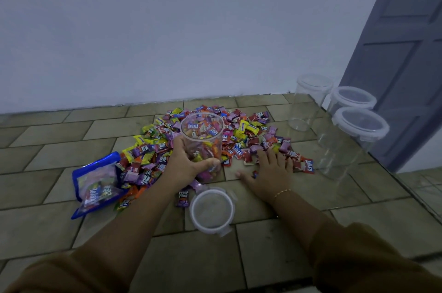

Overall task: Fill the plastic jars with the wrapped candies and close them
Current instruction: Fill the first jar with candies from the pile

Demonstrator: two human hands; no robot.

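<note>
Left hand (189, 161) grips the open clear plastic jar (203, 139); right hand (270, 173), fingers spread, presses colourful "Relaxa" and "Fruit Plus" wrapped candies (241, 135) at its twelve o'clock.

The left hand (189, 161) covers part of the open jar (203, 144); the candies (239, 139) behind it look blurred, and both sleeves leave the frame.

1. "Relaxa" reads on a red wrapped candy (309, 165) at the right edge of the candy pile (239, 135).
2. "Relaxa" reads on a blue wrapper seen through the open jar (202, 142) standing in the pile.
3. "Fruit Plus" reads on a purple candy (183, 197) lying just in front of the pile.
4. "Relaxa" reads on the blue bag (96, 182) at the pile's left edge.
5. "mentos" appears on a yellow wrapper (248, 126) toward the pile's right; small, uncertain.
</note>
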